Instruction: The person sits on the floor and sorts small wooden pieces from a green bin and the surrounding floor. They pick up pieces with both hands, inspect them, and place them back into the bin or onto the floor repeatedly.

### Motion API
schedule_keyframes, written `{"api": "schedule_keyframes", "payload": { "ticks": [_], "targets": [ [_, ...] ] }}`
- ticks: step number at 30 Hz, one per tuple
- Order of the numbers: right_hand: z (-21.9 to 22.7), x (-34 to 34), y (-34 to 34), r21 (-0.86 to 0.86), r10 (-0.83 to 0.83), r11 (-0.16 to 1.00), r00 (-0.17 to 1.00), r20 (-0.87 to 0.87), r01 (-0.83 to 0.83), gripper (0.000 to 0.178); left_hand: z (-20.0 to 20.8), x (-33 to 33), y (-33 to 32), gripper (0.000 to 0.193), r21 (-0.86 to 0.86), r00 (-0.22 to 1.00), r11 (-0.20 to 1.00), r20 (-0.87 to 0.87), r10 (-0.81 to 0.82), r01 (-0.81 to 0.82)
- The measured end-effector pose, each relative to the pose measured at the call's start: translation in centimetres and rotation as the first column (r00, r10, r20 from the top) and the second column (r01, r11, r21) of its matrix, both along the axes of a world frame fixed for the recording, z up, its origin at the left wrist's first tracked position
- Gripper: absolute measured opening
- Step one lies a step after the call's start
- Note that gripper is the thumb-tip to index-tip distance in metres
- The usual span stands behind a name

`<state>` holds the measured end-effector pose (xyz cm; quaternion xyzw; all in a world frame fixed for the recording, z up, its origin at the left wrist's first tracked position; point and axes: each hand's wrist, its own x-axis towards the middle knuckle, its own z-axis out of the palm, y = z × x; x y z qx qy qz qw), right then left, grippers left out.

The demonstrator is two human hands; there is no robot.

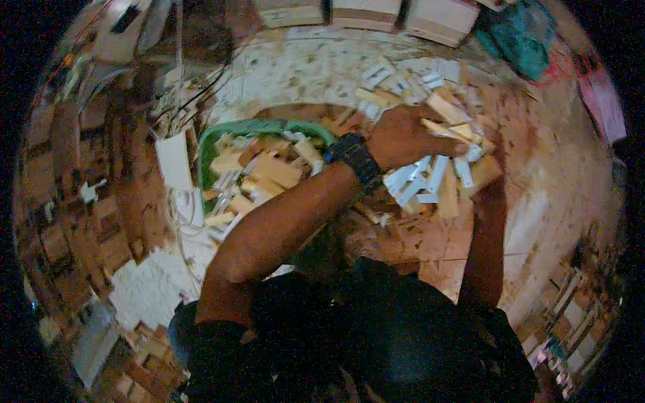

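Observation:
My left hand [402,138], with a dark watch [356,160] on its wrist, reaches across to a heap of small pale wooden pieces. Its fingers close around a few light wooden pieces [447,129], though motion blurs the fingertips. My right hand [489,180] is at the heap's right side, beside a wider wooden piece [478,178]; its fingers are mostly hidden. White-faced flat pieces [418,180] lie just below my left hand. More wooden pieces [275,171] fill a green basket [207,151] left of the heap, partly covered by my left forearm.
Cardboard boxes [366,15] line the far edge. A teal plastic bag [521,40] sits far right. At left, a white power strip [175,161] and cords lie near the basket. Stacked wooden blocks [74,188] stand further left, and scraps litter the dusty floor [443,245].

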<state>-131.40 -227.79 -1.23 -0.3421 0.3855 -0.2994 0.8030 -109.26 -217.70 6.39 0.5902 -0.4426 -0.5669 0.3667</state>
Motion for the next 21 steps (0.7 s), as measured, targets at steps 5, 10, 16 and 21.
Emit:
{"api": "schedule_keyframes", "payload": {
  "ticks": [5,10,16,21],
  "targets": [
    [5.8,6.1,3.4,0.085,0.064,0.994,0.993,0.096,-0.072,0.043,5.9,3.2,5.4,0.072,-0.089,0.982,0.980,0.055,0.181,-0.176],
    [8.5,13.3,10.6,0.366,0.163,0.880,0.916,0.367,-0.303,0.041,11.7,7.2,15.6,0.059,0.051,0.911,0.914,0.127,0.393,-0.402],
    [9.5,21.5,19.2,0.559,0.364,0.634,0.844,0.395,-0.534,0.042,11.0,11.7,23.9,0.072,0.111,0.835,0.851,0.290,0.467,-0.514],
    [7.1,23.8,20.1,-0.121,0.643,0.736,0.743,-0.185,-0.666,0.048,4.5,15.2,28.2,0.098,-0.086,0.789,0.887,0.425,0.445,-0.454]
  ]
}}
